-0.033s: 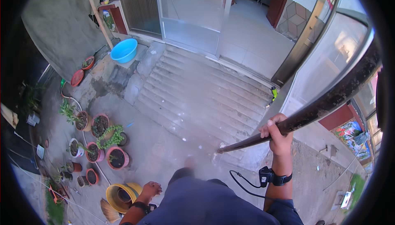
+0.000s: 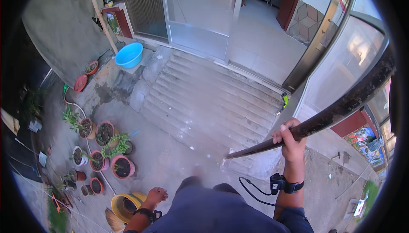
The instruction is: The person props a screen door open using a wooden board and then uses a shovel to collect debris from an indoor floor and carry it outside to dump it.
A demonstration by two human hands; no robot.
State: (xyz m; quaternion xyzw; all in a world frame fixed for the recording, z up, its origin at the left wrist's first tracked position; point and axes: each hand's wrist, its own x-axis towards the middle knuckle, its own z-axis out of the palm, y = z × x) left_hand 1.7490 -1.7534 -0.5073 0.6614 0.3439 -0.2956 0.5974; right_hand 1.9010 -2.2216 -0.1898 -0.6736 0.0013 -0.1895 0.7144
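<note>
Right hand [image 2: 292,139] fisted around a long dark pole [image 2: 341,105], near its lower end; pole runs up to the right. Looks stiff, long, likely top-heavy: grip lower-middle. Left hand [image 2: 156,195] loosely curled, holding nothing, above a yellow bucket [image 2: 121,205]. Concrete yard, steps [image 2: 204,101], potted plants [image 2: 106,147].

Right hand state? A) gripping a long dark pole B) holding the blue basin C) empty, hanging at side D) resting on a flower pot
A: the right hand is wrapped around the long dark pole, which slants across the concrete steps; the blue basin sits far off, untouched.
</note>
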